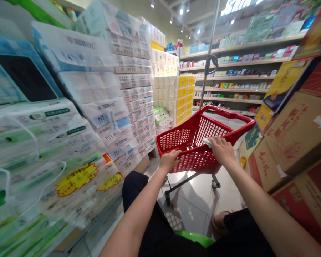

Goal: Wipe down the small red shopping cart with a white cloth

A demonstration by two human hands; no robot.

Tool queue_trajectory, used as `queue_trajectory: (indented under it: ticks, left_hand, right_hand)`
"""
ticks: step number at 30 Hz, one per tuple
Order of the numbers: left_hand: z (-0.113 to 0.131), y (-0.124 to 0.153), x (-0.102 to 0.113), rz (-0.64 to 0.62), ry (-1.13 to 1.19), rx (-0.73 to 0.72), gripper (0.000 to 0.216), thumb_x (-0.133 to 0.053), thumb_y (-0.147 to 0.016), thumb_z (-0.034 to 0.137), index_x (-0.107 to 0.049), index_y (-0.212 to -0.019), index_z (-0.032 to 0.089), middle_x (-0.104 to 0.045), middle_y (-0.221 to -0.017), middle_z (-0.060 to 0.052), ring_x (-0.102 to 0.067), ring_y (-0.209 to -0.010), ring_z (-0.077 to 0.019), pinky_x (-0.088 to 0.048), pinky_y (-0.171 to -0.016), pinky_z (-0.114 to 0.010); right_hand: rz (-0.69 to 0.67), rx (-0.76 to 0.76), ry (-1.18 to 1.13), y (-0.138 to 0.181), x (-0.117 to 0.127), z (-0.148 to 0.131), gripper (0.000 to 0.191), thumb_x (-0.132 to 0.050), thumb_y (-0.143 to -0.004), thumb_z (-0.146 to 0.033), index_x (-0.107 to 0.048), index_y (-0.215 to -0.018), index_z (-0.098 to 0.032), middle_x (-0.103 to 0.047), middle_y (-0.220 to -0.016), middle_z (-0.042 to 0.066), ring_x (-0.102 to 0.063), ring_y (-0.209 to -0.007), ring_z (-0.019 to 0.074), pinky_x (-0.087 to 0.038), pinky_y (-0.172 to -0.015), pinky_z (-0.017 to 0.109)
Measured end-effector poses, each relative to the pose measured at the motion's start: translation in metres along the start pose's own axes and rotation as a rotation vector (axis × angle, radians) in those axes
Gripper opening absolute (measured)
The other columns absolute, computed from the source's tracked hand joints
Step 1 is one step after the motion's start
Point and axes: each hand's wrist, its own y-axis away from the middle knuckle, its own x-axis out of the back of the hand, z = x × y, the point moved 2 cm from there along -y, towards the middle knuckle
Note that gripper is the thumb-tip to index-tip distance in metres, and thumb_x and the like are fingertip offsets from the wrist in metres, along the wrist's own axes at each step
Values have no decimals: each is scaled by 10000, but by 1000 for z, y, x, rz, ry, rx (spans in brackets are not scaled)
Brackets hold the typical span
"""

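A red plastic shopping cart (198, 157) stands in front of me, with lattice sides and a raised handle at the far right. My left hand (170, 160) is closed over the near left part of its rim. Farther right, my right hand (222, 149) rests at the cart's near top edge, fingers bent around a small white cloth or tissue (207, 142) that pokes out on its left and touches the rim. The cart's basket looks bare where I can see in. The exact edges of the white piece are hidden under my fingers.
Tall stacks of wrapped tissue packs (133, 71) line the left, with a phone (26, 77) and a white cable (37, 142) on them. Cardboard boxes (291, 139) pile up at the right. Shelves (235, 78) and a metal pole (207, 64) stand behind the cart.
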Motion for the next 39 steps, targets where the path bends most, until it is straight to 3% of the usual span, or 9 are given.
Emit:
queue_trajectory:
  ticks: [2, 5, 14, 17, 21, 26, 29, 32, 39]
  left_hand:
    - [1, 0, 0, 1, 1, 0, 461, -595, -888, 455, -443, -1315, 372, -603, -1177, 9, -645, -933, -184, -449, -701, -257]
    - [3, 0, -1, 7, -9, 7, 453, -609, -876, 459, -457, -1293, 364, -616, -1141, 12, -650, -897, -185, -445, -686, -259]
    - [5, 5, 0, -3, -20, 1, 321, -553, -897, 467, -524, -1166, 294, -627, -1071, -7, -647, -870, -204, -442, -653, -276]
    - [4, 8, 3, -35, -13, -3, 334, -521, -908, 494, -538, -1156, 272, -626, -1062, -26, -646, -859, -200, -443, -665, -274]
    - [3, 11, 8, -22, 8, -29, 362, -566, -888, 478, -518, -1204, 308, -626, -1083, -6, -642, -895, -192, -443, -678, -259]
    - [4, 10, 9, -24, 15, -30, 374, -588, -877, 464, -517, -1216, 323, -619, -1137, 5, -641, -911, -182, -441, -678, -252]
    - [7, 8, 9, -35, 19, -23, 375, -581, -878, 483, -522, -1214, 327, -619, -1140, 6, -642, -895, -179, -436, -674, -252]
    - [9, 8, 9, -37, 25, -13, 380, -597, -868, 478, -526, -1209, 327, -623, -1114, 5, -640, -899, -177, -433, -678, -245]
    - [13, 9, 9, -47, 2, 13, 356, -591, -868, 482, -546, -1186, 328, -622, -1068, 3, -639, -890, -183, -440, -697, -253]
  right_hand:
    - [13, -53, 36, -2, 0, 22, 381, -392, -939, -232, -496, -1303, -273, -521, -1310, 89, -428, -1069, 265, -356, -795, 371]
    - [31, -114, 54, 1, 1, 20, 378, -407, -930, -235, -503, -1295, -243, -510, -1305, 113, -428, -1048, 270, -362, -800, 372]
    - [94, 105, -125, 34, 4, -124, 414, -433, -932, -246, -455, -1334, -150, -490, -1272, 171, -437, -1048, 274, -389, -848, 386]
    - [92, 201, -167, 37, 11, -139, 455, -439, -945, -297, -412, -1382, -173, -496, -1284, 155, -451, -1049, 262, -387, -844, 372]
    - [33, 269, -108, 30, 19, -86, 387, -413, -941, -198, -475, -1322, -222, -559, -1216, 104, -480, -1017, 227, -371, -833, 347]
    - [56, 23, 58, 24, 24, 19, 350, -406, -942, -252, -507, -1277, -235, -562, -1218, 99, -473, -1039, 254, -368, -791, 364]
    - [73, -47, 91, 25, 23, 36, 331, -394, -953, -299, -522, -1248, -222, -549, -1221, 113, -461, -1042, 267, -369, -798, 373]
    - [74, -82, 78, 28, 18, 12, 311, -393, -952, -287, -542, -1207, -191, -543, -1175, 137, -450, -1029, 273, -370, -800, 369]
    - [66, 96, -99, 41, 11, -101, 396, -427, -951, -306, -467, -1328, -193, -521, -1195, 140, -452, -1015, 265, -385, -832, 374]
